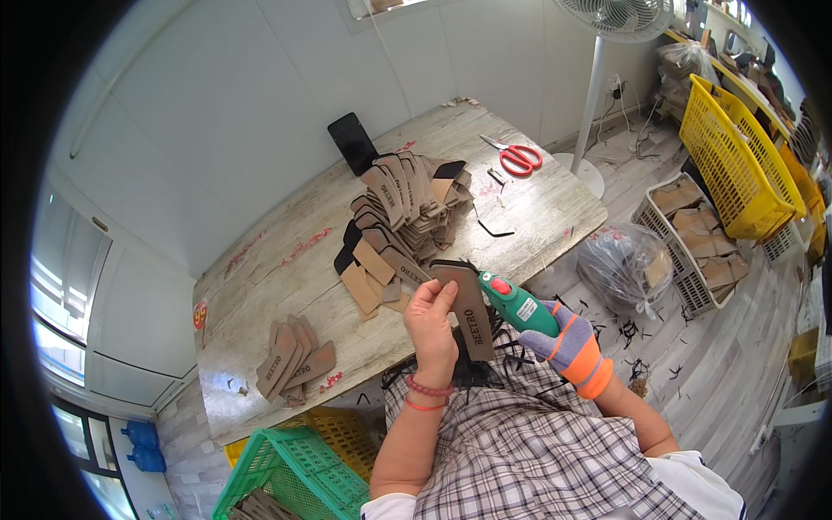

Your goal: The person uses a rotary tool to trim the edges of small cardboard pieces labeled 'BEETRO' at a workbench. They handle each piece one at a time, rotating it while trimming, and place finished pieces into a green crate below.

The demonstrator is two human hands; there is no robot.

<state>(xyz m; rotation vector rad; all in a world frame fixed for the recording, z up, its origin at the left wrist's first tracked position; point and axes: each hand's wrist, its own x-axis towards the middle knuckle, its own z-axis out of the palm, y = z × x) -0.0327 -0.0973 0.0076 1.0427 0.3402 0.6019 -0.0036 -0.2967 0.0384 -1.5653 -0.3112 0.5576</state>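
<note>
- counter [269, 286] — carries the loose stock.
- panel heap [403, 204]: lies on the counter in overlapping layers. judged prone to sliding; lift pieces from the top rather than drawing them from the middle.
- brown panel [472, 316]: held up at the counter's near edge, tilted. judged light, thin and bendable, yet firm enough to keep its shape; breakage unlikely. take hold across both faces at a long edge, leaving the dark-rimmed end free.
- green power tool [517, 305]: rigid, judged heavier than the panel. its front end is at the panel's dark-rimmed end; contact cannot be confirmed. hold round the rear body — never at the front.
- right hand [568, 347]: gloved, fingers wrapped round the tool's rear body.
- left hand [432, 321]: bare, thumb and fingers pinching the panel by its left long edge, near the upper end.
</note>
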